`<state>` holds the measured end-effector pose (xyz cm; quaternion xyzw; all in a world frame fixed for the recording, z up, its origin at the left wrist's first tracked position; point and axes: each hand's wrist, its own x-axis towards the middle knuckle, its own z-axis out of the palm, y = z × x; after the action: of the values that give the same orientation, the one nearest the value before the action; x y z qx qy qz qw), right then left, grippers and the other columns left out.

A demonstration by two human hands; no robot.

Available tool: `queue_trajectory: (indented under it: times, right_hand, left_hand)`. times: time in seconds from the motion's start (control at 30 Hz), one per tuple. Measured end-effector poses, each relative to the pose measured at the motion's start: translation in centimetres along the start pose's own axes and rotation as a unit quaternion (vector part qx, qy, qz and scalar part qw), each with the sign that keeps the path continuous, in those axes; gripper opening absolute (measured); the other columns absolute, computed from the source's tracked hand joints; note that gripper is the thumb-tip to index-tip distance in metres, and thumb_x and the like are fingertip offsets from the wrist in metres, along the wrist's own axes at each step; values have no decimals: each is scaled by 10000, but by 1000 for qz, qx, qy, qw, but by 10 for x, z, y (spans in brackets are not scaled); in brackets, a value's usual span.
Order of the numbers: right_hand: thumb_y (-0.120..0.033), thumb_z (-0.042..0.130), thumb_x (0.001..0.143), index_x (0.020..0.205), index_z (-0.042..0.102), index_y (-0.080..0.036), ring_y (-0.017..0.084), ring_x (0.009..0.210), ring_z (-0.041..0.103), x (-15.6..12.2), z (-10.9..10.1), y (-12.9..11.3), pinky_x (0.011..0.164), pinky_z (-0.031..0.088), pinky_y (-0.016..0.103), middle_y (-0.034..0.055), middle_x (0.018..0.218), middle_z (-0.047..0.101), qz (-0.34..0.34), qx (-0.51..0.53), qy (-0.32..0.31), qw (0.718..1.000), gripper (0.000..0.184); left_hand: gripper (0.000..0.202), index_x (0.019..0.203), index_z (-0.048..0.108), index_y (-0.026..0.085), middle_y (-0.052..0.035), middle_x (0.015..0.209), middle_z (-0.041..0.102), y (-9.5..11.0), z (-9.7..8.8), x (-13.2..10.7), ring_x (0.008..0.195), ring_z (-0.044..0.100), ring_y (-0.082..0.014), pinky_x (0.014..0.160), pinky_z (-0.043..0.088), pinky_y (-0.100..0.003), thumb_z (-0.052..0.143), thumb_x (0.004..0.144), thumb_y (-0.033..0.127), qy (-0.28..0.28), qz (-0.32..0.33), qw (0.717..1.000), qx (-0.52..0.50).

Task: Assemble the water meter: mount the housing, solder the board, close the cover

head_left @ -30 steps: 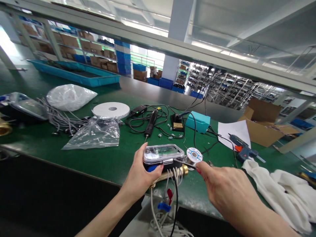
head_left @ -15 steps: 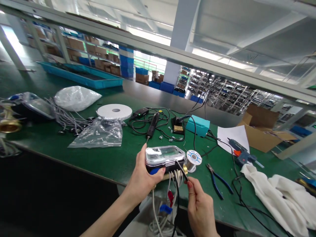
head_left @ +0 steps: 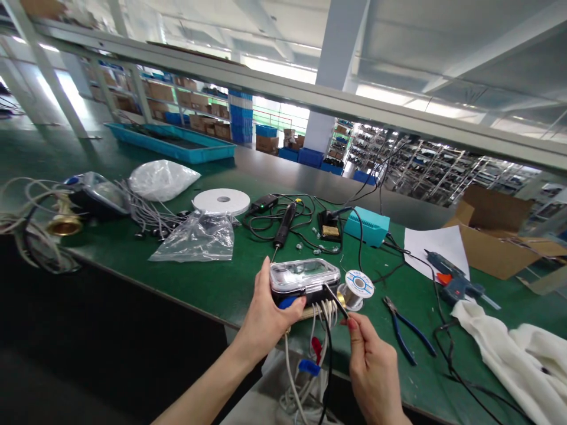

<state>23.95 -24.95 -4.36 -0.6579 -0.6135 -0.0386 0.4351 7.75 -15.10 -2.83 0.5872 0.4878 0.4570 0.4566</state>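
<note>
My left hand (head_left: 266, 316) grips a black electronic meter (head_left: 303, 280) with a clear plastic cover, with a blue part showing under my thumb. Several white and black wires hang from its lower edge. My right hand (head_left: 372, 369) pinches a thin dark metal tool (head_left: 334, 300), perhaps tweezers, whose tip reaches the meter's front edge near the wires. A spool of solder wire (head_left: 358, 289) stands just beyond the tool. A brass pipe body (head_left: 341, 296) shows partly behind the meter.
On the green workbench (head_left: 110, 254) lie a soldering iron (head_left: 283, 225), teal soldering station (head_left: 367, 226), blue-handled pliers (head_left: 405, 333), glue gun (head_left: 452, 283), white cloth (head_left: 514, 360), plastic bag (head_left: 197, 239) and white disc (head_left: 220, 202). A cardboard box (head_left: 491, 236) stands at right.
My right hand has moved from beside the spool to below the meter, now pinching the tool upright. The view has swung, shifting the bench rightward and bringing the pliers into sight.
</note>
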Motion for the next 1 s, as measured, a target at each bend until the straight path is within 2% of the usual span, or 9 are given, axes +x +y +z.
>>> queue_trajectory:
  times: [0.27,0.43,0.57,0.73,0.9,1.0]
  right_hand:
    - [-247,383,950,949,637,-118,119,455,591,20,-22,23,480,438,190,33,619,661,-148,-120,-13,982,285]
    - [-229,408,944,950,628,-109,119,445,577,23,-45,17,476,406,217,32,630,669,-236,-170,-5,957,250]
    - [-196,409,944,936,618,-108,101,456,570,26,-55,-3,480,385,209,22,621,667,-255,-149,-7,955,227]
    - [-201,361,957,888,636,-147,107,416,522,37,-52,-25,463,335,242,5,607,663,-273,-179,-40,944,288]
    - [-228,288,972,870,648,-173,130,382,493,38,-46,-35,447,276,278,-21,488,578,-266,-245,-36,931,378]
    - [-196,312,959,902,640,-162,126,388,499,29,-39,-35,462,281,278,-20,485,566,-256,-264,-20,930,335]
  left_hand:
    - [890,1417,204,188,-129,1283,519,-8,-4,8,1146,537,-257,1044,354,-417,692,700,388,-60,-18,997,-33]
    - [972,1442,95,164,-133,1294,517,-6,-3,7,1159,534,-237,1058,341,-394,693,695,334,-65,-7,996,-57]
    - [1043,1449,48,137,-148,1257,542,-3,-6,8,1121,558,-250,1051,345,-418,710,670,346,-66,-26,996,-45]
    - [1076,1447,16,151,-135,1202,567,1,-9,7,1096,569,-253,1036,354,-434,717,654,347,-81,-25,995,-50]
    - [1031,1441,35,198,-117,1209,558,1,-6,3,1079,580,-236,1023,372,-416,707,669,332,-71,-10,996,-55]
    - [1015,1436,45,184,-110,1179,572,3,-3,0,1062,588,-230,1018,379,-411,694,670,328,-58,-9,997,-56]
